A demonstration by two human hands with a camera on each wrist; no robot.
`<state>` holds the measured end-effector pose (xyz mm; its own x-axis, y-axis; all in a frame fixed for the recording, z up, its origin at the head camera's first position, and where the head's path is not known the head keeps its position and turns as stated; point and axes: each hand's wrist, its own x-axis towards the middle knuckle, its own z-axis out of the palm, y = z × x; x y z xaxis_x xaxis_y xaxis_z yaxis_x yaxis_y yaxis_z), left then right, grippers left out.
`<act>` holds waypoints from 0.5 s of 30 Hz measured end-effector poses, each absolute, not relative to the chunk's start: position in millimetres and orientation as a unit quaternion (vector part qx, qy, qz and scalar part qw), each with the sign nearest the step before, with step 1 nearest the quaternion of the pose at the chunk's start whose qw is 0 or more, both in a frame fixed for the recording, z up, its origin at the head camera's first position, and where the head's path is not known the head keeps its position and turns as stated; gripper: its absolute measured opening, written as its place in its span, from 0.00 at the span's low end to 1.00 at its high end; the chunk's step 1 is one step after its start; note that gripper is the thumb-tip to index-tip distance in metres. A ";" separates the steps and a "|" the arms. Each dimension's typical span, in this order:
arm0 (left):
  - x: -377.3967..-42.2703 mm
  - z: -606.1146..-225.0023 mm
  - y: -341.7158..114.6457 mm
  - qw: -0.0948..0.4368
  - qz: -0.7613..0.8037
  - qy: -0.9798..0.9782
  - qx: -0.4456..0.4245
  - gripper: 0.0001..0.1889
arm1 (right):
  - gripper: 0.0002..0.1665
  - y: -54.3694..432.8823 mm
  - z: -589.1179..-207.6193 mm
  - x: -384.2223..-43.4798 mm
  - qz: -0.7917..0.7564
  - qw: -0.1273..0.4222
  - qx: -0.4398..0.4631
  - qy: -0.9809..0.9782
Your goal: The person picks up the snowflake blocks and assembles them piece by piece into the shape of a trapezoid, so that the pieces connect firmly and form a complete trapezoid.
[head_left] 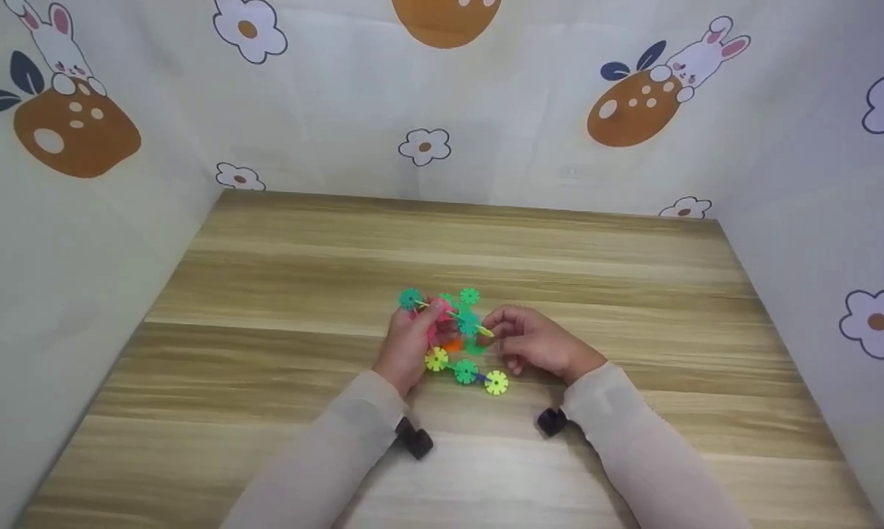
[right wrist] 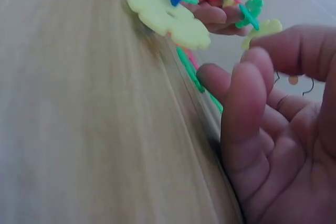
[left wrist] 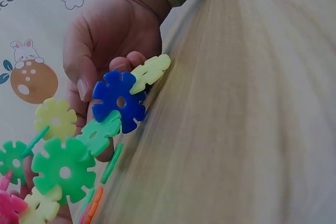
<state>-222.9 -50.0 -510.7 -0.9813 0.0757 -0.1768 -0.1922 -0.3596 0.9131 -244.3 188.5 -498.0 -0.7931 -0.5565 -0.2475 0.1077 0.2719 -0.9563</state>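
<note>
My left hand (head_left: 405, 353) holds a joined chain of notched plastic snowflake discs, its thumb lying over a pink disc (head_left: 444, 310). Green, yellow, pink, orange and blue discs slot into one another edge to edge. In the left wrist view a blue disc (left wrist: 118, 100) links a pale yellow disc (left wrist: 150, 73) to green ones, with a large green disc (left wrist: 64, 170) below. On the right side of the chain, my right hand (head_left: 541, 342) has its fingertips pinching the edge of a yellow disc (right wrist: 268, 26). One row ends in another yellow disc (head_left: 497, 383) nearest my body.
The wood-grain table (head_left: 280, 294) spreads around both hands. A pale curtain (head_left: 339, 110) printed with flowers, rabbits and orange fruit encloses its back and sides. Black wrist cameras hang beneath each cuff, one by the left sleeve (head_left: 302, 455), one by the right sleeve (head_left: 647, 441).
</note>
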 end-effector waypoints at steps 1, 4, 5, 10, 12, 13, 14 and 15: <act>-223.0 -510.5 -49.7 0.079 0.823 0.559 -0.054 0.09 | 0.19 188.2 -497.8 -243.9 -0.577 0.275 -0.148 0.755; -223.8 -510.7 -48.9 0.071 0.824 0.559 -0.060 0.09 | 0.16 188.3 -498.8 -243.4 -0.565 0.250 -0.140 0.773; -224.0 -511.0 -48.7 0.069 0.825 0.558 -0.062 0.09 | 0.16 188.4 -498.9 -243.3 -0.560 0.243 -0.141 0.780; -224.2 -511.1 -48.1 0.063 0.827 0.555 -0.070 0.09 | 0.17 186.8 -496.4 -241.1 -0.492 0.225 -0.162 0.825; -224.0 -510.8 -48.2 0.063 0.827 0.555 -0.073 0.09 | 0.16 185.3 -494.4 -239.9 -0.453 0.219 -0.176 0.846; -224.0 -510.7 -48.4 0.063 0.827 0.554 -0.074 0.09 | 0.15 184.6 -493.3 -239.4 -0.437 0.216 -0.181 0.854; -224.1 -510.6 -48.5 0.064 0.826 0.555 -0.076 0.09 | 0.13 183.8 -492.4 -238.9 -0.423 0.213 -0.185 0.861; -224.1 -510.6 -48.6 0.064 0.825 0.556 -0.078 0.09 | 0.12 183.3 -491.7 -238.5 -0.414 0.212 -0.185 0.865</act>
